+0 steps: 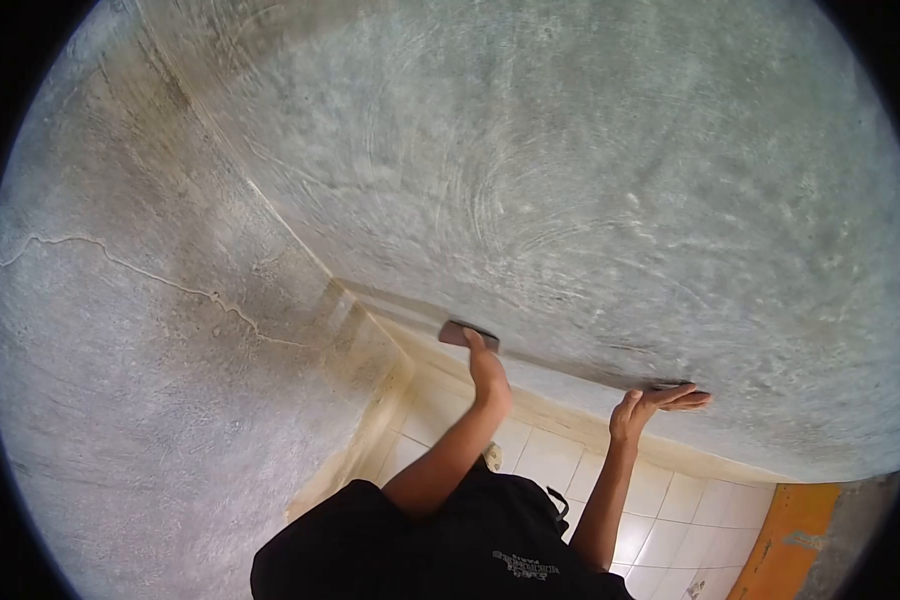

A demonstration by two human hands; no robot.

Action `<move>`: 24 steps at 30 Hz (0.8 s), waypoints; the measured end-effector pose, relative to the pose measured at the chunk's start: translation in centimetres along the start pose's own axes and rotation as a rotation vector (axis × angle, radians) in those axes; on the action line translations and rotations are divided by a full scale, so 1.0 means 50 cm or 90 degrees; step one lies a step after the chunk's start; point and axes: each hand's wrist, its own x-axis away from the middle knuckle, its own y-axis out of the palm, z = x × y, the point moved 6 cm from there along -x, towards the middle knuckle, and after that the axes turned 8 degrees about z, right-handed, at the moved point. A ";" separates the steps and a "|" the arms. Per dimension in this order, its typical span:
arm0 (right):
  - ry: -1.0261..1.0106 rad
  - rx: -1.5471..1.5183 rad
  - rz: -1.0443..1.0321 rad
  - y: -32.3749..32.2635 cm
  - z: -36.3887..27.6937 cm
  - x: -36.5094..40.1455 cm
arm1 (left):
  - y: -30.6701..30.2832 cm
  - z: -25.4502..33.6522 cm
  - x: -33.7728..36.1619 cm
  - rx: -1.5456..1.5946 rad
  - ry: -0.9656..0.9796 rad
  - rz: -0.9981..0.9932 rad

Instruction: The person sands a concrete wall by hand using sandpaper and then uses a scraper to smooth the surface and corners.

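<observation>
My left hand [486, 372] is closed round a brown sanding pad [453, 333], a flat rectangular piece with a dark edge. The thumb lies over its near face, and the pad is up against the grey plastered wall [570, 180]. Further right, my right hand [660, 398] rests on the same wall with its fingers stretched out flat toward the right. A dark shadow shows along its upper edge. Faint curved scratch marks and swirls cover the wall above both hands.
A second grey wall [150, 390] with a raised crack line meets this one at a corner on the left. Below are white floor tiles [650, 500] bordered by a cream strip. An orange painted edge [795, 530] stands at the lower right.
</observation>
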 end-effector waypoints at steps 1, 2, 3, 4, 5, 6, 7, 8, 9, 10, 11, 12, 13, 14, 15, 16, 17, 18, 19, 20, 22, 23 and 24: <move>-0.001 -0.006 0.009 0.003 -0.009 -0.003 | 0.006 -0.020 0.030 -0.063 0.016 0.006; -0.003 -0.013 0.011 0.004 -0.016 -0.001 | 0.007 -0.046 0.072 -0.125 0.030 0.018; -0.006 -0.005 0.009 0.004 -0.014 0.003 | 0.015 -0.047 0.108 -0.094 0.024 -0.036; -0.011 0.002 0.010 0.005 -0.007 0.002 | 0.018 -0.043 0.107 -0.073 0.027 -0.039; -0.016 0.010 0.011 0.005 -0.003 0.002 | 0.021 -0.038 0.106 -0.052 0.030 -0.043; -0.009 0.006 0.004 0.004 -0.003 0.004 | 0.020 -0.025 0.064 -0.046 0.038 0.004; 0.000 0.003 0.000 0.004 -0.002 0.003 | 0.001 -0.005 0.020 -0.048 0.023 0.078; 0.008 0.001 -0.002 0.002 0.000 0.003 | -0.020 -0.007 -0.030 0.011 0.008 0.020; 0.007 0.003 -0.003 0.000 0.002 0.003 | -0.028 0.003 -0.036 0.020 -0.028 0.053; 0.004 0.004 -0.005 0.001 0.003 0.004 | -0.026 -0.001 -0.026 0.037 -0.064 0.055; 0.002 0.004 -0.007 0.003 0.002 0.004 | -0.020 -0.002 -0.013 0.053 -0.100 0.057; 0.002 -0.005 0.000 0.003 -0.001 0.004 | 0.006 -0.002 0.044 0.075 -0.139 0.030; 0.001 -0.012 0.008 0.002 -0.005 0.003 | 0.021 -0.005 0.077 0.096 -0.180 0.002; 0.000 -0.018 0.016 -0.001 -0.009 0.001 | 0.019 0.002 0.068 0.111 -0.201 -0.019; 0.004 -0.037 0.033 -0.013 -0.027 -0.008 | 0.012 0.015 0.040 0.126 -0.223 -0.041; 0.006 -0.057 0.053 -0.026 -0.051 -0.016 | 0.001 0.026 0.006 0.142 -0.244 -0.066; 0.010 -0.078 0.075 -0.036 -0.070 -0.021 | -0.040 0.010 -0.058 0.137 -0.286 -0.032; 0.007 -0.056 0.085 -0.043 -0.074 -0.010 | -0.060 0.010 -0.078 0.133 -0.288 -0.005; 0.004 -0.035 0.094 -0.053 -0.075 0.009 | -0.079 0.013 -0.087 0.129 -0.288 0.024; 0.002 -0.013 0.107 -0.055 -0.080 0.018 | -0.093 0.018 -0.094 0.123 -0.289 0.049; -0.011 -0.086 0.089 -0.054 -0.131 0.002 | -0.071 0.057 -0.067 0.146 -0.259 -0.061; 0.003 -0.153 0.022 -0.045 -0.137 0.002 | -0.042 0.104 -0.013 0.157 -0.249 -0.071; 0.017 -0.224 -0.046 -0.031 -0.150 0.000 | -0.023 0.133 0.014 0.170 -0.235 -0.079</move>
